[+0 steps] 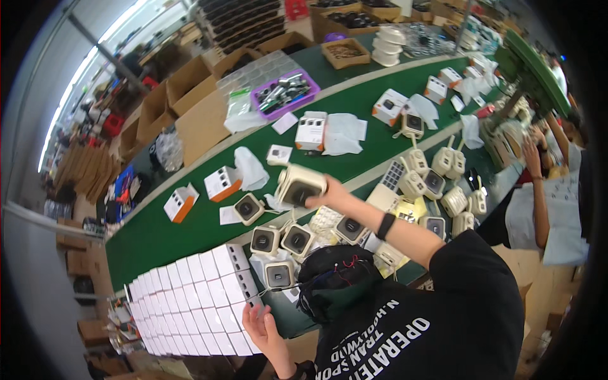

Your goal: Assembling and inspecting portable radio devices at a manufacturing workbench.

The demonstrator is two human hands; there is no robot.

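My right hand point(326, 193) is closed on a cream boxy device point(301, 186) with a dark square front, lifted above the green belt. My left hand point(265, 329) is at the corner of a block of white boxes point(190, 297); its fingers are apart, and a thin cord passes by its fingertips. Whether the fingertips touch the boxes I cannot tell. Between my hands stand similar cream devices, among them one point(264, 240), another point(296, 239) and one lying nearest my left hand point(279, 275).
Open white-and-orange boxes point(223, 182) stand along the green belt point(158, 244), some beside plastic bags point(251, 168). A purple tray point(285, 94) of metal parts is at the far edge. More cream devices point(453, 200) crowd the right, where another person's hand point(531, 157) works.
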